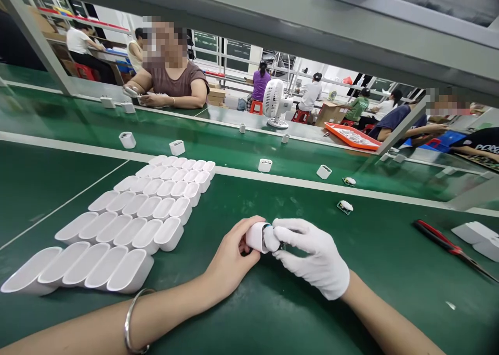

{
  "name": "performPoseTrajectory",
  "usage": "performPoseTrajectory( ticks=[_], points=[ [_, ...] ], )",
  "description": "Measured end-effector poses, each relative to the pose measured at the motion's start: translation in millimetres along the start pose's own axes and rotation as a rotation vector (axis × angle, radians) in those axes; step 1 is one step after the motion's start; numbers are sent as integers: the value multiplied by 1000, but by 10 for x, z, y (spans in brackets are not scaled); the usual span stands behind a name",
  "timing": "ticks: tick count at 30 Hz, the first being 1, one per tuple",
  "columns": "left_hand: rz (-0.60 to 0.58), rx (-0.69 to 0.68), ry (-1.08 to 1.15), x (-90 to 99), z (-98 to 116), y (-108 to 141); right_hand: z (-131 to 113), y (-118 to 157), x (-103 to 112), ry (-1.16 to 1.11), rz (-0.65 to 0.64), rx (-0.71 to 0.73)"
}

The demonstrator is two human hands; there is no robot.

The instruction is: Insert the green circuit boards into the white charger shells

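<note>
My bare left hand point(234, 253) is closed around a white plastic housing point(255, 236), its open end facing right. In my gloved right hand point(314, 251) a small circuit board with a white rounded part point(270, 238) is pinched between thumb and fingers. That part sits at the mouth of the housing, and my fingers hide how far it reaches inside. To the left stand rows of empty white housings point(134, 230), open side up. Two more circuit boards with white parts, one nearer point(345, 206) and one farther point(349, 181), lie beyond my right hand.
Red-handled pliers point(438, 236) and white pieces point(477, 235) lie at the right. Several filled housings point(265, 165) stand on the green strip behind. A fan point(274, 100), an orange tray point(353, 136) and a co-worker point(177, 84) are across the bench. A metal beam point(249, 22) crosses overhead.
</note>
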State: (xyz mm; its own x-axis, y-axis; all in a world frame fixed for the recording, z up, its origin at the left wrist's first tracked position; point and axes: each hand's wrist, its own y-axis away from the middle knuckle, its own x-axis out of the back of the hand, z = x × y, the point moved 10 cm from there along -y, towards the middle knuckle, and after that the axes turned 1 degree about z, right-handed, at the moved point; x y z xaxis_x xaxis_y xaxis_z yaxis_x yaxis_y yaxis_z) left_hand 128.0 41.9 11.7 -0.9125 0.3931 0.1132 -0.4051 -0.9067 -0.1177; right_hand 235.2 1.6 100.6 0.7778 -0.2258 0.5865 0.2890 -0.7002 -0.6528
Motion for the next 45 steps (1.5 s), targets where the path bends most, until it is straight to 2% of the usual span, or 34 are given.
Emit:
performPoseTrajectory(
  ticks=[3,5,9,12,13,15,17,19,22,27,30,32,35,37,39,41,43,45],
  points=[
    [-7,13,-5,-18,19,17,48,-22,-220,-30,-192,-108],
    [-14,22,7,-31,21,17,28,-13,-283,7,-257,-120],
    [-32,45,132,-59,-5,7,-135,48,-117,231,-134,56],
    [-30,63,203,-69,-39,13,-229,135,12,217,-7,182],
    [-42,68,218,-86,-51,17,-243,156,-9,219,-13,215],
    [-83,72,249,-133,-68,27,-252,183,-160,261,-109,267],
    [-107,60,272,-158,-70,29,-223,198,-347,329,-225,282],
    [-89,54,269,-137,-81,23,-191,199,-456,394,-275,275],
    [-74,72,247,-118,-108,20,-154,195,-504,435,-290,244],
    [-69,88,244,-116,-117,40,-131,210,-497,383,-297,221],
    [-56,103,238,-110,-118,50,-76,214,-475,266,-310,159],
    [-43,117,214,-101,-119,57,-40,218,-452,60,-319,82],
    [-13,117,127,-72,-105,66,147,227,-408,-338,-246,-201],
    [5,109,75,-54,-97,68,321,277,-420,-490,-157,-419],
    [-1,112,47,-62,-105,68,415,322,-462,-520,-102,-538],
    [-19,126,39,-86,-128,66,452,342,-495,-470,-75,-587],
    [-21,140,33,-95,-147,66,433,331,-497,-401,-59,-579],
    [-7,148,9,-84,-154,68,347,289,-464,-324,-46,-502]
  ],
)
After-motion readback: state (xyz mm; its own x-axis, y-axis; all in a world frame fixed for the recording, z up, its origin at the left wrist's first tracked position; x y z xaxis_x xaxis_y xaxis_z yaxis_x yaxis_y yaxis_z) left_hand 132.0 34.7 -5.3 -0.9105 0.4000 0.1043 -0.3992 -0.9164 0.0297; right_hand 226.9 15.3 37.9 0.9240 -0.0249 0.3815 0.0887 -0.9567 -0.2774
